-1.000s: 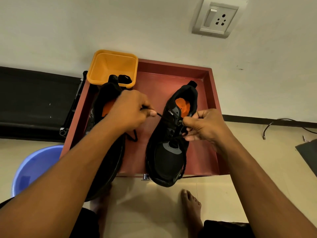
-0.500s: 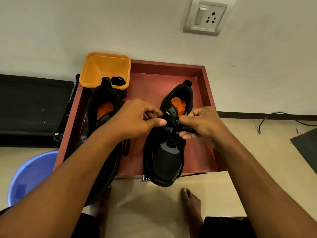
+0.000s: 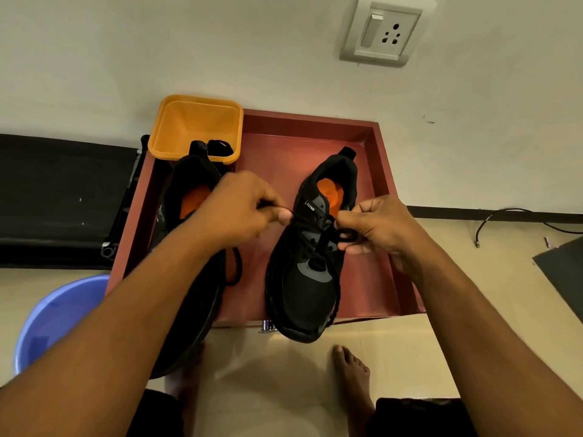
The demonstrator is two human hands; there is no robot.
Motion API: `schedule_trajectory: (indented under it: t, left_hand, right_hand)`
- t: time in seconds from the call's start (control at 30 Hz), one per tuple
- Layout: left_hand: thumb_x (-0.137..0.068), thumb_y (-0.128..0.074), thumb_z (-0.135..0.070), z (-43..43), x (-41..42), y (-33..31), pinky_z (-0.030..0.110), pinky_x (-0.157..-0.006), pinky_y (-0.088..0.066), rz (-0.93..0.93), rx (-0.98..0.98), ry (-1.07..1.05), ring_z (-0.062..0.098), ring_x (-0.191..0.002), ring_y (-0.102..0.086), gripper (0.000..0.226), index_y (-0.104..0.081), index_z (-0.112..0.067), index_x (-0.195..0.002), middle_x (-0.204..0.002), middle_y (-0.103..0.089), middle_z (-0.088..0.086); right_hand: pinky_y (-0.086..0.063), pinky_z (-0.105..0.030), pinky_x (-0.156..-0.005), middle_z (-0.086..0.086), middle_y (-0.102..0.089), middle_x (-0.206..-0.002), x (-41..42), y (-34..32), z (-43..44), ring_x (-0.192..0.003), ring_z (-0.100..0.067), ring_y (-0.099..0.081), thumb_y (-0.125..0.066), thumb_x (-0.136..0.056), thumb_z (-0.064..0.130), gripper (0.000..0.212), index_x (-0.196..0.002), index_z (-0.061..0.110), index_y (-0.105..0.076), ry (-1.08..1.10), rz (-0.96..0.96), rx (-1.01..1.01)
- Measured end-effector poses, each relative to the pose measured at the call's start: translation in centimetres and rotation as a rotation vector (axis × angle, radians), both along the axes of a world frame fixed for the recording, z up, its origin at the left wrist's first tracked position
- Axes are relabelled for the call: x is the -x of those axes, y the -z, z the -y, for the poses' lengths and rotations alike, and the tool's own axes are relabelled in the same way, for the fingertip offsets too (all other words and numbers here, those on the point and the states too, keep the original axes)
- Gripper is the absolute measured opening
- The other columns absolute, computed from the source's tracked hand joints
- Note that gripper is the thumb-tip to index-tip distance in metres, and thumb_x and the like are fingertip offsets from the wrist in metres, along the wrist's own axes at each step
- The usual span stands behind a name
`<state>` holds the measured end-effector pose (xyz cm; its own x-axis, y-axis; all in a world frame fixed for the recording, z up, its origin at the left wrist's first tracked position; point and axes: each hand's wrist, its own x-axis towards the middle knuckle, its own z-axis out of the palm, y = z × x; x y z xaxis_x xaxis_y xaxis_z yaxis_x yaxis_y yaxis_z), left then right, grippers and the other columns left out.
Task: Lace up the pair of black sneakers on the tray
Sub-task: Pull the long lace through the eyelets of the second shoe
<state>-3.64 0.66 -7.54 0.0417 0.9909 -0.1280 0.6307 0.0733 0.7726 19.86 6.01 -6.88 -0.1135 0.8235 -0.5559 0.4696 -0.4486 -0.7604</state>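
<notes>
Two black sneakers with orange insoles lie in a red-brown tray [image 3: 375, 159]. The right sneaker [image 3: 306, 288] has its toe over the tray's near edge. My right hand [image 3: 378, 228] pinches a loop of its black lace [image 3: 345, 236] at the upper eyelets. My left hand [image 3: 243, 209] pinches the other end of that lace just left of the shoe's tongue. The left sneaker [image 3: 189, 184] is mostly hidden under my left forearm, with a loose lace [image 3: 235, 269] hanging beside it.
An orange square tub [image 3: 195, 121] stands at the tray's far left corner. A blue basin [image 3: 53, 316] sits on the floor at left. A black mat [image 3: 56, 190] lies left of the tray, a wall socket [image 3: 381, 33] above. My bare feet [image 3: 350, 373] are below the tray.
My left hand, stretched away with the lace a second ago, came in to the shoe's tongue and has drawn slightly left again. My right hand now holds a lace loop.
</notes>
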Motion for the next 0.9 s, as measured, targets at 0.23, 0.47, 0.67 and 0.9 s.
schedule_trajectory:
  t: [0.23,0.47,0.67,0.9]
  left_hand:
    - [-0.093,-0.072,-0.04,0.2,-0.1,0.5,0.029,-0.074,-0.058,-0.014,0.036,0.043,0.007,-0.078,-0.07,0.015,-0.078,-0.027,-0.099,-0.082,-0.073,-0.007]
    - [-0.09,-0.078,-0.036,0.3,-3.2,0.7,0.04,-0.074,-0.063,0.157,-0.132,-0.059,0.003,-0.063,-0.069,0.008,-0.081,-0.028,-0.091,-0.07,-0.073,-0.013]
    - [-0.093,-0.075,-0.022,0.0,-1.0,0.7,0.046,-0.074,-0.062,0.217,-0.191,-0.358,0.018,-0.06,-0.069,0.02,-0.076,-0.02,-0.073,-0.063,-0.07,-0.002]
    - [-0.095,-0.071,-0.033,0.0,-1.0,0.7,0.025,-0.085,-0.053,0.087,-0.038,-0.208,0.004,-0.093,-0.067,0.021,-0.074,-0.026,-0.114,-0.101,-0.072,-0.011]
  right_hand:
    - [-0.059,-0.024,-0.05,-0.025,-0.076,-0.085,0.0,0.1,0.2,-0.066,-0.026,-0.076,-0.082,-0.086,0.013,0.03,-0.094,-0.012,-0.07,-0.01,0.012,-0.025]
    - [-0.059,-0.026,-0.051,-0.025,-0.076,-0.084,0.2,0.2,0.2,-0.066,-0.027,-0.076,-0.082,-0.087,0.014,0.031,-0.096,-0.013,-0.068,-0.016,0.025,-0.045]
    - [-0.058,-0.025,-0.049,-0.019,-0.071,-0.072,0.2,0.1,0.2,-0.059,-0.021,-0.073,-0.079,-0.089,0.009,0.032,-0.102,-0.018,-0.067,-0.015,0.006,-0.028]
    - [-0.06,-0.027,-0.05,-0.02,-0.071,-0.072,0.4,0.1,0.1,-0.059,-0.022,-0.072,-0.079,-0.088,0.008,0.019,-0.09,-0.008,-0.069,-0.02,0.018,-0.028]
